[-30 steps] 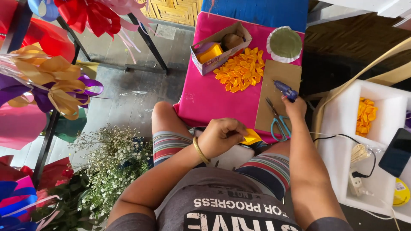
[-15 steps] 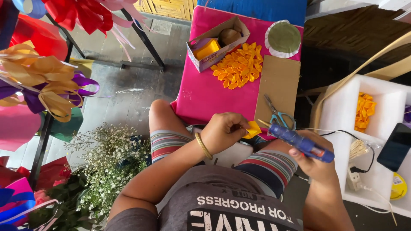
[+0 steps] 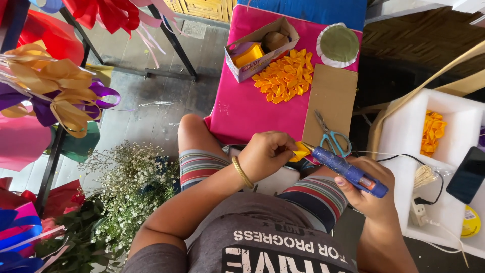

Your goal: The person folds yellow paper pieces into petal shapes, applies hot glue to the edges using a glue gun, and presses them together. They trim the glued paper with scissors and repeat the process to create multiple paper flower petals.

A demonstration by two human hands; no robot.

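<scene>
The person sits with bare knees drawn up in front of a low pink table [image 3: 242, 108], both forearms reaching forward over the lap. The left hand [image 3: 266, 155], a gold bangle [image 3: 242, 172] on its wrist, is bent inward with the fingers curled tight, pinching a small yellow petal [image 3: 301, 151] between thumb and fingertips just off the near edge of the table. The right hand [image 3: 370, 188] comes in from the right side, wrapped firmly around the grip of a blue glue gun [image 3: 347, 171]; the gun lies slanted across the palm, its nozzle pointing up and left so the tip meets the petal. A thin cord runs off from the gun toward the white foam box [image 3: 411, 132] on the right. That box holds a heap of orange-yellow petals [image 3: 433, 132], and a dark phone [image 3: 469, 175] rests on its edge. On the table, just beyond the hands, a pair of teal-handled scissors [image 3: 329, 135] lies on a brown cardboard sheet [image 3: 333, 98]. Further back sits a pile of orange petals [image 3: 286, 75], a small open carton [image 3: 261, 48], and a round green disc on white paper [image 3: 339, 44]. To the left, white baby's-breath flowers [image 3: 129, 177] stand beside gold and purple ribbon bows [image 3: 55, 98].
</scene>
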